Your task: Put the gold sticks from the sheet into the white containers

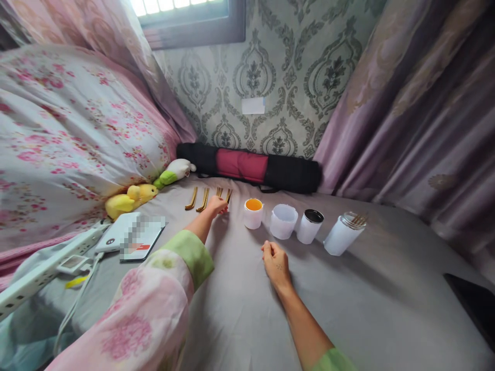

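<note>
My left hand (219, 205) reaches out over the grey sheet, its fingers closed on a thin gold bent straw (229, 196). More gold straws lie beside and behind it, among them one group (203, 200) and another (192, 199) further left, each with a bent end toward me. My right hand (276, 262) rests low over the sheet with its fingers curled in; nothing shows in them. Ahead of it stand a white cup with an orange inside (253, 216), a wider translucent white cup (283, 226) and a white cup with a dark top (310, 228).
A white jar (340, 239) holding thin sticks stands at the right. A black and red roll bag (247, 166) lies along the wall. On the left are a yellow plush toy (131, 200), a white device (116, 234) and a power strip (50, 265). A dark flat object (472, 304) lies far right.
</note>
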Demonstrator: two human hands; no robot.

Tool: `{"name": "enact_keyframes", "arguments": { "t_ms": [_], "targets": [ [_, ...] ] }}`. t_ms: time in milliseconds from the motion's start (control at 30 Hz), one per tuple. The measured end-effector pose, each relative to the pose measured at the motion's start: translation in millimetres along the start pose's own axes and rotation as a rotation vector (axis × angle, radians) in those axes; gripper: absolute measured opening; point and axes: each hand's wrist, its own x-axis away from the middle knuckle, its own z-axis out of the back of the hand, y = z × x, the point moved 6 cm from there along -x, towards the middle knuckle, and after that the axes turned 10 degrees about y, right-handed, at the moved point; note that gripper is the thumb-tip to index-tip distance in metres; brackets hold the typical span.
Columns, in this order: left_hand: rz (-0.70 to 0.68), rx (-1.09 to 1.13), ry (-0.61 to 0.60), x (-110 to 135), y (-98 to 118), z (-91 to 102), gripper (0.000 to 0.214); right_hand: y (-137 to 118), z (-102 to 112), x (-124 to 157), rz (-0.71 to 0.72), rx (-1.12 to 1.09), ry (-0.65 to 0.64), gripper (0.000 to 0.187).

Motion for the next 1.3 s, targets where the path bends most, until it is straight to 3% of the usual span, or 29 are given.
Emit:
{"name": "enact_keyframes", "arguments": {
  "t_ms": [267, 533, 967, 1300],
  "targets": [
    [0.156, 0.441, -0.062, 15, -5, -12.1, 0.013, -1, -1, 0, -0.002, -0.012, -0.009, 0.040],
    [0.231, 0.720, -0.122, 27, -11, -24.9, 0.008, -2, 0, 0, -0.014, -0.004, -0.012, 0.040],
    [0.282, 0.964, -0.200, 54, -23, -35.9, 0.015, 0, -1, 0, -0.010, -0.010, -0.024, 0.041],
    [0.176, 1.045, -0.204, 82, -23, -35.7, 0.011, 3, -3, 0, -0.011, -0.065, -0.019, 0.043]
  ]
}}
